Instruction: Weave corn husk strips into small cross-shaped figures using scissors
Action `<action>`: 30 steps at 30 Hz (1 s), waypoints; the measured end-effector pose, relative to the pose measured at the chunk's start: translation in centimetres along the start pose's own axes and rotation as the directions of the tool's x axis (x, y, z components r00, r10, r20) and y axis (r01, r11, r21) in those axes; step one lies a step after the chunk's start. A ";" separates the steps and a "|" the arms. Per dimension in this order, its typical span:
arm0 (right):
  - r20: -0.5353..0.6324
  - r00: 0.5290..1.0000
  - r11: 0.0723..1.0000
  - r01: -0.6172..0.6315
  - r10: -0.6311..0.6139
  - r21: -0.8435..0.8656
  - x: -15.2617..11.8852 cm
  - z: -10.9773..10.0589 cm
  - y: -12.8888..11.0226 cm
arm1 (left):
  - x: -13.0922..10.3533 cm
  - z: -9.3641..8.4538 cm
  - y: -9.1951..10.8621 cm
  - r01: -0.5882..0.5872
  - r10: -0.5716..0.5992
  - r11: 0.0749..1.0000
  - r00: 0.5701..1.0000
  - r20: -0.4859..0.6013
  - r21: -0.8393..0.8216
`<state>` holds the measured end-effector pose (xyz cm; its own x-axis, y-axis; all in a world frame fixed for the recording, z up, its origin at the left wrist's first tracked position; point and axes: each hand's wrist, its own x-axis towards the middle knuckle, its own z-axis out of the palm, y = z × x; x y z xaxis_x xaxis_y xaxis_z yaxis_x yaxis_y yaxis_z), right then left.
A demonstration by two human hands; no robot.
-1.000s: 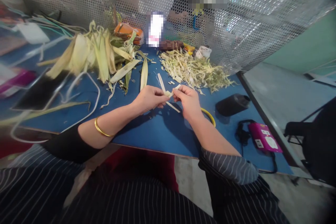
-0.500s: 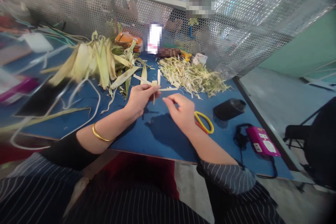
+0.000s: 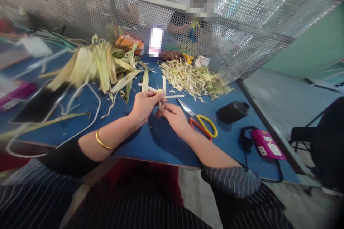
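Between the thumb and fingers of my left hand (image 3: 143,107) are pinched several pale corn husk strips (image 3: 174,96), crossed at the middle, with ends sticking out left, right and upward. Just below the crossing, my right hand (image 3: 174,117) is closed on the short end that points down toward me. Its fingertips partly hide that end. Scissors (image 3: 199,121) with one yellow and one red handle lie beside my right hand, blades pointing away. Behind my left hand rest whole corn husks (image 3: 104,64); beyond my right hand is a heap of shredded husk (image 3: 192,77).
A black cylinder (image 3: 232,112) and a pink pack (image 3: 268,144) with a black cord are at the right on the blue table (image 3: 172,143). A white cable (image 3: 100,102) loops at the left. At the back stand an orange pack (image 3: 129,44) and a perforated metal screen (image 3: 166,14).
My right hand has moved left and taken hold of the lower strip end below my left hand. The scissors' blades, hidden before, now show.
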<state>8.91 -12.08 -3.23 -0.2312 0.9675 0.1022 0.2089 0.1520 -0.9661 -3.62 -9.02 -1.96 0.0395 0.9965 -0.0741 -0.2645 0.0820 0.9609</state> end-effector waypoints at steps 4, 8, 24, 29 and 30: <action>0.162 0.984 0.986 -0.090 0.067 0.142 -0.3 -0.1 -0.6 | 0.6 -0.5 0.1 -0.034 0.034 0.999 0.999 -0.035 -0.003; 0.169 0.983 0.977 -0.103 0.071 0.188 -0.3 0.1 -0.7 | 0.3 -0.6 0.2 -0.003 0.003 1.000 1.000 -0.018 0.000; 0.146 0.989 1.000 0.011 -0.013 0.019 -0.5 -0.3 -0.4 | 0.1 -0.4 0.4 -0.049 0.049 0.999 0.999 0.021 0.008; 0.071 0.997 0.988 -0.044 0.034 0.148 -0.2 0.4 0.1 | 0.0 -0.2 0.2 -0.055 0.052 0.995 0.998 0.034 0.083; 0.052 0.997 0.985 -0.060 0.052 0.163 -0.2 0.5 0.2 | 0.1 -0.3 0.1 -0.056 0.052 0.993 0.998 0.045 0.100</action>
<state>8.49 -12.34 -3.57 -0.2688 0.9624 0.0394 0.0646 0.0588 -0.9962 -3.90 -8.95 -1.90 0.0685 0.9976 -0.0119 -0.1688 0.0233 0.9854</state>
